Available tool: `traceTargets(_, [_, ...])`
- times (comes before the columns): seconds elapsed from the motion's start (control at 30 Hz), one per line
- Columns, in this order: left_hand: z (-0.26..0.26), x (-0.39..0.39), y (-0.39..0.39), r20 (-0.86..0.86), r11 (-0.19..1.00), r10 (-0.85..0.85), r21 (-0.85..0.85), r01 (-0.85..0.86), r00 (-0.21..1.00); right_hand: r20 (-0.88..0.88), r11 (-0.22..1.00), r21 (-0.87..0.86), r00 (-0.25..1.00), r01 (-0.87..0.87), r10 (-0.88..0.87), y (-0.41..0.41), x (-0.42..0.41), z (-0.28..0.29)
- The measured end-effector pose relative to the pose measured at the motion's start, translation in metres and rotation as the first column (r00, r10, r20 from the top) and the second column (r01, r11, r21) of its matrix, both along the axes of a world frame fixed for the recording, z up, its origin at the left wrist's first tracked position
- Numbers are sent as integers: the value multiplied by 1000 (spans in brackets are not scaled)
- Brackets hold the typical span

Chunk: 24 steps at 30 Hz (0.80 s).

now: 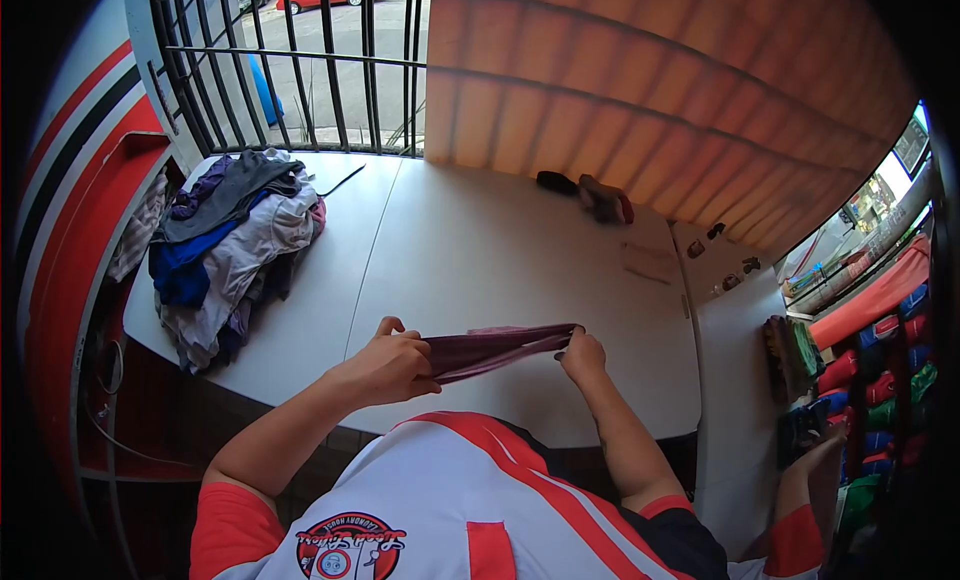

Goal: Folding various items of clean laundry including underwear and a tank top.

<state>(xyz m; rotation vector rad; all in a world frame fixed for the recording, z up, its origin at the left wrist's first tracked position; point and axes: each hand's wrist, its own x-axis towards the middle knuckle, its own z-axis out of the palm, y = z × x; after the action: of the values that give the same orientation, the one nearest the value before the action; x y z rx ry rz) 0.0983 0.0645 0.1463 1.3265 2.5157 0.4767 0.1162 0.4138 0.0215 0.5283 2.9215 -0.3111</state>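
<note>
A dark purple cloth garment (487,353) is stretched between both hands above the white table (465,250). At its left end, my left hand (396,362) grips the fabric, with the index finger raised. My right hand (583,357) pinches the other end between thumb and fingers. The garment hangs in a narrow, folded band, so its full shape cannot be told. To the left on the table lies a heaped pile of clothes (236,250) in white, grey, blue and purple.
Small dark clothing items (600,197) lie near the orange covering (600,92) at the back. Black window bars (330,62) border the table. A red shelf unit (120,205) stands left. At right, another person's forearm (806,475) reaches beside stacked colourful bundles (881,385).
</note>
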Motion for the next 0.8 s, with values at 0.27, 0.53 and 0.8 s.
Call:
traceTargets(0.27, [-2, 6, -7, -124, 999, 37, -35, -41, 992, 140, -58, -990, 906, 127, -399, 27, -9, 10])
traceTargets(0.53, [-20, -12, -24, -147, 937, 286, -163, -308, 947, -215, 963, -168, 961, -211, 173, 6, 18, 37])
traceTargets(0.8, [-49, -11, -28, -282, 907, 258, -259, -332, 924, -43, 358, -932, 998, -57, 46, -1, 21, 54])
